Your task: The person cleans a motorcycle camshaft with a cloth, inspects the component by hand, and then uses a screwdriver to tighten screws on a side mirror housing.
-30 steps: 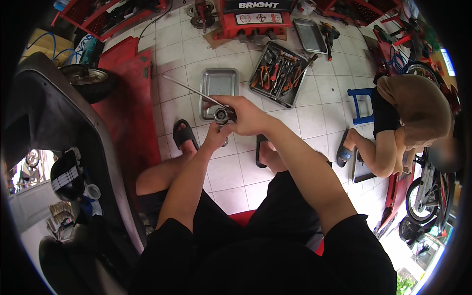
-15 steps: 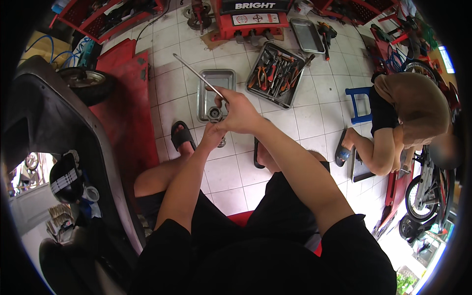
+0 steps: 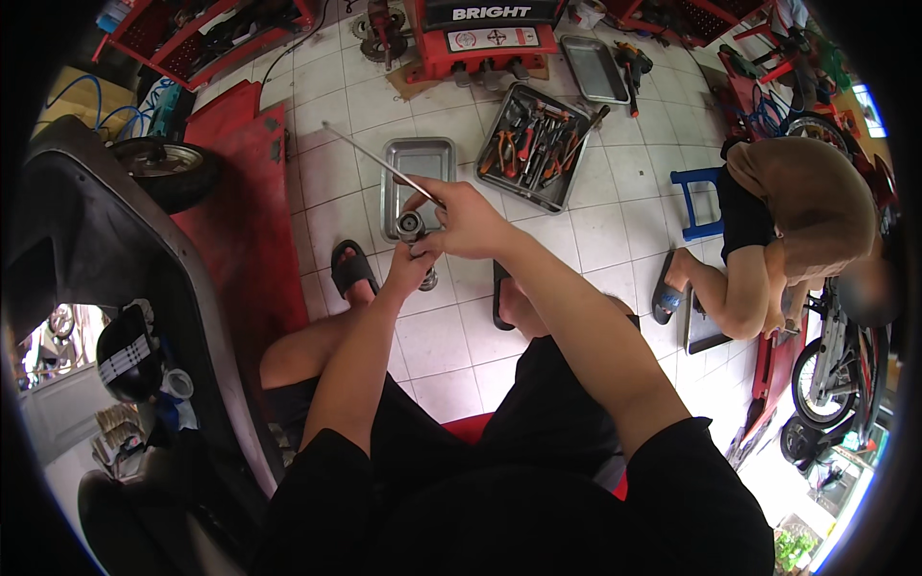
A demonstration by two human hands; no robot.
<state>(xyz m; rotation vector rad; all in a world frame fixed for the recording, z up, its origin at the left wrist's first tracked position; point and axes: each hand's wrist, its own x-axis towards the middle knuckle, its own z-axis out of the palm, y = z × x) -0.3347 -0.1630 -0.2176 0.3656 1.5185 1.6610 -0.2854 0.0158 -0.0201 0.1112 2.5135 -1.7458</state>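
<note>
Two hands meet over the tiled floor (image 3: 442, 336), working one small metal cylindrical part (image 3: 412, 228). Left hand (image 3: 411, 264) is closed around the lower end of the part, fingers wrapped from below, so only its round top shows above the fist. Right hand (image 3: 463, 219) is closed on a long thin metal rod (image 3: 376, 158); the rod runs up and to the left away from that grip, its near end hidden under the fingers, right by the top of the part. Cannot tell whether the rod tip is inside the part or just against it. Just beyond the grip, directly behind the rod, an empty steel tray (image 3: 419, 182) lies on the floor. Further right of the grip sits a second tray of hand tools (image 3: 535, 144) with red and orange handles. Below the hands, the person's sandalled feet (image 3: 351, 271) flank the work. Well to the right, another person (image 3: 788, 230) crouches beside a blue stool (image 3: 699, 197). Left of the grip lies a red panel (image 3: 240, 211).
</note>
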